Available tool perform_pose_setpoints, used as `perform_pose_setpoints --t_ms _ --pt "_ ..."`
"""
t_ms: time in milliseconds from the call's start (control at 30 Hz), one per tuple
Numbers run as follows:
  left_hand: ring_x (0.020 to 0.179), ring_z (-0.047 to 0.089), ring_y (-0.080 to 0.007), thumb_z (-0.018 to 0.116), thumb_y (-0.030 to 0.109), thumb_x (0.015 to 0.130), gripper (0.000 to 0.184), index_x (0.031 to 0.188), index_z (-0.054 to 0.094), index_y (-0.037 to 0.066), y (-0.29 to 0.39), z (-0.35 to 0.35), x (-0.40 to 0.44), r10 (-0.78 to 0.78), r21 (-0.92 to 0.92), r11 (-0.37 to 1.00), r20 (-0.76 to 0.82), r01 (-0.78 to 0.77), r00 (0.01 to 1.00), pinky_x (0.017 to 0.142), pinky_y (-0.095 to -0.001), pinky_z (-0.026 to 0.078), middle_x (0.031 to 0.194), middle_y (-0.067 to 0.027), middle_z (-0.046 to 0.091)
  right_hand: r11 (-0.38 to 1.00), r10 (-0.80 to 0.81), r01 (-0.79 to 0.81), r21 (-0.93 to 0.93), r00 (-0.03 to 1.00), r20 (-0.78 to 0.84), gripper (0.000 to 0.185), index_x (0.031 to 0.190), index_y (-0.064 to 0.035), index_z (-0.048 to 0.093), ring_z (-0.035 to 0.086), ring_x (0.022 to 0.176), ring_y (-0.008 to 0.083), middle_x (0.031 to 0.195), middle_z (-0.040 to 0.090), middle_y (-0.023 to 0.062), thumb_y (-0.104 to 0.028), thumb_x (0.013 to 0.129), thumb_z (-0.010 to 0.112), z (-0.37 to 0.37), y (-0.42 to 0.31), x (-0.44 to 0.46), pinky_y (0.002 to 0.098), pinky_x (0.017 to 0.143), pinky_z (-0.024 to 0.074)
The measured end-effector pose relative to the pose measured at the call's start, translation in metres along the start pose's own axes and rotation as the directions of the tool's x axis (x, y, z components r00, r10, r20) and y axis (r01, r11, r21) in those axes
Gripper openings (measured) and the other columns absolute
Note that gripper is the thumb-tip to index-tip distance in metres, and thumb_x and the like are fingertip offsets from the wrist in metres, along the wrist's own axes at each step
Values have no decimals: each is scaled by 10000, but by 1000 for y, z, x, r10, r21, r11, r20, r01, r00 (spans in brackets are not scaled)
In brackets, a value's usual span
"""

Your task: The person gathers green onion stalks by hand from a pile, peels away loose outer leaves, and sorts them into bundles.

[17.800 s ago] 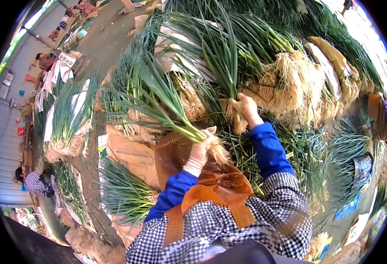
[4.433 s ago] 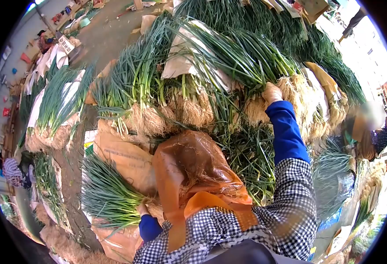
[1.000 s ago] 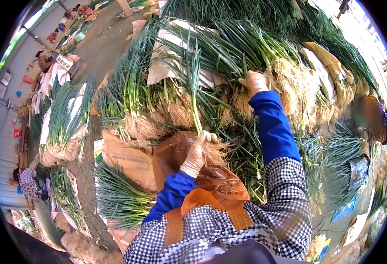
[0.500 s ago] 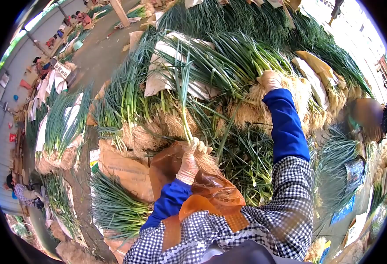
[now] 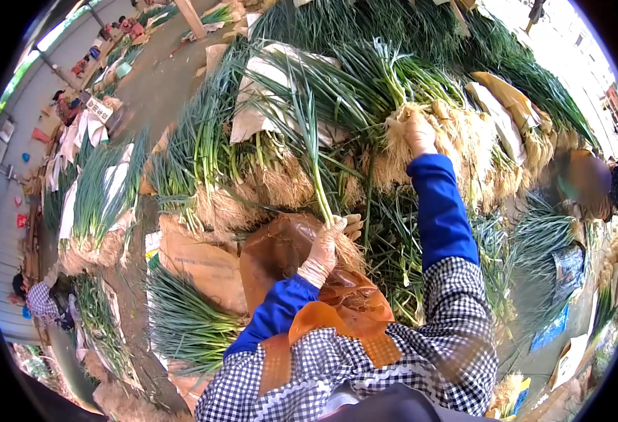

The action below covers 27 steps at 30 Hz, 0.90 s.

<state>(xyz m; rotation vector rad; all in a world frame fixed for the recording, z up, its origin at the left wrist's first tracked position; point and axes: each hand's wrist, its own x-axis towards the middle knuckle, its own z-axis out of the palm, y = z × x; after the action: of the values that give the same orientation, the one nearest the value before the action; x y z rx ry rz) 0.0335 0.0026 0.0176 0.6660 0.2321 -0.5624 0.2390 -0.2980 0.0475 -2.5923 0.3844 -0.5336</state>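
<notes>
My left hand (image 5: 323, 250), in a pale glove, is closed around the white lower stems of a small bunch of green onions (image 5: 318, 184). Their leaves point up and away, and stringy roots hang out below the fist. My right hand (image 5: 419, 133), gloved too, reaches into the pale roots (image 5: 456, 144) at the near end of a large heap of green onions (image 5: 365, 91). Its fingers are bent around the root ends of some onions there, partly hidden by roots. A brown plastic apron (image 5: 274, 246) covers my lap beneath the left hand.
More green onions (image 5: 214, 151) lie in rows ahead and left, some over white sacks (image 5: 253, 119). A bundle (image 5: 189, 320) rests at my lower left beside a tan sack (image 5: 200, 264). Loose leaves (image 5: 397, 260) cover the ground between my arms. Another person (image 5: 42, 302) is at far left.
My left hand has moved right and slightly up with its green onions. The right hand has shifted slightly left, from the stem bases into the roots, and some leaves there now stand higher.
</notes>
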Motion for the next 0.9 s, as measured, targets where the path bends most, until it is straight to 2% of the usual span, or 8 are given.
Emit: perform_pose_setpoints --t_ms 67,367,400,467,667,800,833,900 --pt "945 623 -261 572 115 885 87 888 495 75 3 -4 -4 61 -14 998 9 -61 998 783 -349 531 1074 -176 610 903 167 -172 393 985 49 399 1052 -95 571 597 776 254 845 634 119 -404 808 630 3 -22 -3 344 732 480" --pt "900 638 -209 558 151 897 229 1063 549 -7 10 -20 6 120 14 993 -83 -119 989 768 -314 534 1048 -125 632 990 -40 23 138 992 121 322 987 -90 536 618 811 309 922 614 119 -342 792 583 6 -27 -140 377 701 501" --pt "904 636 -210 558 147 897 232 1073 542 -3 11 -18 6 119 24 993 -85 -117 989 769 -314 533 1064 -122 627 981 -22 46 -186 992 127 313 992 -92 534 617 801 304 929 606 112 -316 783 593 -23 -50 -141 379 698 504" --pt "921 629 -212 560 146 896 242 1090 535 2 7 -26 12 105 23 994 -95 -103 990 772 -317 532 1082 -126 619 925 -377 355 -133 894 -242 451 1188 -136 500 609 784 301 1030 567 87 -284 775 605 -18 -47 -143 399 625 508" --pt "999 594 -215 558 187 903 312 1156 497 16 10 -24 12 96 -26 995 -57 -97 994 800 -328 522 1131 -118 599 587 -524 643 -492 765 374 316 1125 -220 595 594 817 172 1094 542 -9 -148 818 575 -8 -90 -155 314 635 505" --pt "1025 581 -229 537 378 900 467 1174 511 1 11 -29 6 -182 -106 979 -79 173 980 830 -345 511 1144 -122 594 573 -819 740 351 520 242 131 844 -111 646 608 702 157 871 630 25 -33 749 601 -27 -105 -235 310 635 536" --pt "1005 590 -225 501 399 913 494 1195 513 -7 13 -33 9 -237 -209 918 391 336 890 845 -353 505 1121 -122 605 544 -829 693 473 530 177 87 828 -113 638 618 724 208 830 633 53 -87 752 605 -33 -105 -252 330 642 524" --pt "961 611 -221 462 351 939 458 1197 518 -24 3 -35 11 -247 -86 961 163 263 955 840 -340 506 1071 -127 626 641 -716 529 556 673 185 86 835 -103 635 630 779 258 810 641 96 -164 781 606 -42 -103 -263 345 681 511"
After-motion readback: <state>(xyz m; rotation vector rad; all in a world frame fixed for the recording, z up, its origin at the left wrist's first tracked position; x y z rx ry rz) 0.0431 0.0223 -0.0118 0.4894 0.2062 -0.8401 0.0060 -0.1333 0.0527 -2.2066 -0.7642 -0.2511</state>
